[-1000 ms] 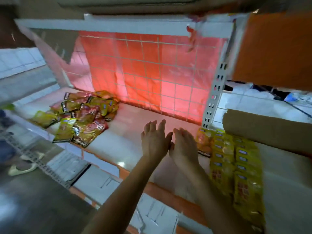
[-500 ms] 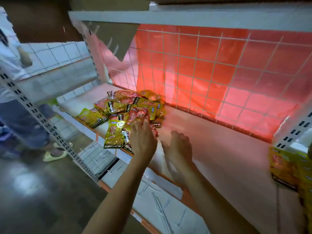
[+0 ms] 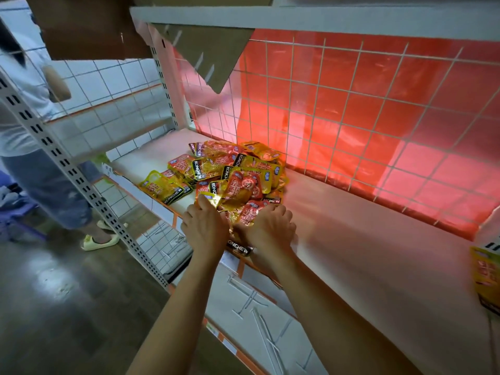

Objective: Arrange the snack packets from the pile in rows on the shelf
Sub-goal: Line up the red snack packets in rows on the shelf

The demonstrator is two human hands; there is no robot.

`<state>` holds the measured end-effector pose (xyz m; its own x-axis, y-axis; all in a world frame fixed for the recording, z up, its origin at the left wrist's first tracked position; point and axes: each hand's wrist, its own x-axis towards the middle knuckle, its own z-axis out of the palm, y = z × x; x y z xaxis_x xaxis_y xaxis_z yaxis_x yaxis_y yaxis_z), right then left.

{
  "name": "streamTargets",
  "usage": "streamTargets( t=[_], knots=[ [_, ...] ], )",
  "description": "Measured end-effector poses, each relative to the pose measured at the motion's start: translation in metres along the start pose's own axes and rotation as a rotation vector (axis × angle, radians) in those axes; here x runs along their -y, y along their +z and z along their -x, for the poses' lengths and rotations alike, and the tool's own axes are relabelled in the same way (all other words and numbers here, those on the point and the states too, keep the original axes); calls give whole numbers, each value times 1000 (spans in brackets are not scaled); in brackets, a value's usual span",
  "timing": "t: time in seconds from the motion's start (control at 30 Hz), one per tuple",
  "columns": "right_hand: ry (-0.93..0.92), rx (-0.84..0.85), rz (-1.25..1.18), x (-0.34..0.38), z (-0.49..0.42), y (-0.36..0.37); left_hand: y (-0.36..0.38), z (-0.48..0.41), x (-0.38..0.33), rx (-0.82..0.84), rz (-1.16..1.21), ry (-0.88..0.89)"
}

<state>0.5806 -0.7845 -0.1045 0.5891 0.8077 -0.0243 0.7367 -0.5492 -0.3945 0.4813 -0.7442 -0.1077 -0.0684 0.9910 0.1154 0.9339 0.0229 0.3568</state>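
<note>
Hands — left hand, right hand — grip snack packets on the shelf.

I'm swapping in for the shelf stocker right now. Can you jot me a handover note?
Left hand: grip on a gold packet at the pile's near edge.
Right hand: fingers curled over the near packets; grip not clear.
Pile: heaped on the shelf, toward its left end.
Done: packets at the far right edge look already placed.
To do: the whole pile, to be set in rows.
</note>
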Motion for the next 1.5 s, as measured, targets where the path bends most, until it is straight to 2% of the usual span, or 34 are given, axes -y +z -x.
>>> streamTargets(
  t=[0.1, 0.2, 0.5, 0.57, 0.7, 0.83, 1.0, 1.17, 1.3, 1.4, 1.5],
  knots=[
    [3, 7, -98, -5, -1, -1, -1, 1, 1, -98, 68, 29],
    [26, 11, -213, -14, 1, -7, -6, 1, -3, -178, 233, 5],
    [128, -68, -687, -54, 6, -34, -12, 8, -29, -366, 612, 73],
    [158, -109, -751, -66, 9, -43, -10, 15, -40, -302, 716, 83],
    [177, -174, -792, -97, 17, -60, 2, 35, -69, -49, 881, 68],
    [242, -242, -782, -136, 25, -79, 15, 63, -101, 169, 1058, 135],
    [351, -377, -761, -191, 42, -105, 29, 102, -146, 434, 1212, 88],
    [420, -501, -745, -242, 70, -133, 44, 148, -187, 670, 1199, 132],
    [473, -558, -735, -278, 92, -151, 58, 185, -217, 803, 1084, 196],
    [540, -601, -715, -303, 106, -165, 68, 210, -235, 810, 1005, 212],
    [597, -638, -729, -326, 120, -179, 74, 229, -250, 731, 904, 272]
  ],
)
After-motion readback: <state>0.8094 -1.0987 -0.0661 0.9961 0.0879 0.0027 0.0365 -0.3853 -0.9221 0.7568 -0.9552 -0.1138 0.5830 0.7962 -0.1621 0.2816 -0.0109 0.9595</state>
